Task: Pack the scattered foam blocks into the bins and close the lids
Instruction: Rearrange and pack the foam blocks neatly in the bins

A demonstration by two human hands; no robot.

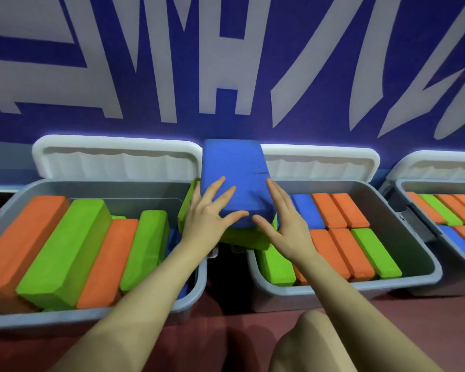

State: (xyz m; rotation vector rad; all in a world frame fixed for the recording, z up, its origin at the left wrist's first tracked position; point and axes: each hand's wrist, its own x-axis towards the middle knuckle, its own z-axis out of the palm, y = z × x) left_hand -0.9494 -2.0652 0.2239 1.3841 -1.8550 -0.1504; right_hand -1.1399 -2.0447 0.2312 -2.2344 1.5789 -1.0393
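Observation:
A blue foam block (pixel 234 167) lies on top of green blocks (pixel 246 238) stacked over the gap between two grey bins. My left hand (pixel 208 213) rests flat on the blue block's left near corner, fingers spread. My right hand (pixel 282 213) presses its right near edge, fingers spread. The left bin (pixel 16 194) holds orange and green blocks lying tilted. The middle bin (pixel 414 242) holds blue, orange and green blocks in neat rows. Both white lids, the left lid (pixel 116 146) and the middle lid (pixel 320 157), stand open against the wall.
A third grey bin (pixel 406 183) with orange, green and blue blocks stands at the right, its white lid (pixel 440 162) open. A blue wall with white lettering (pixel 226 63) rises behind the bins. Red floor (pixel 212 345) lies in front, with my knee (pixel 314 339) at the bottom.

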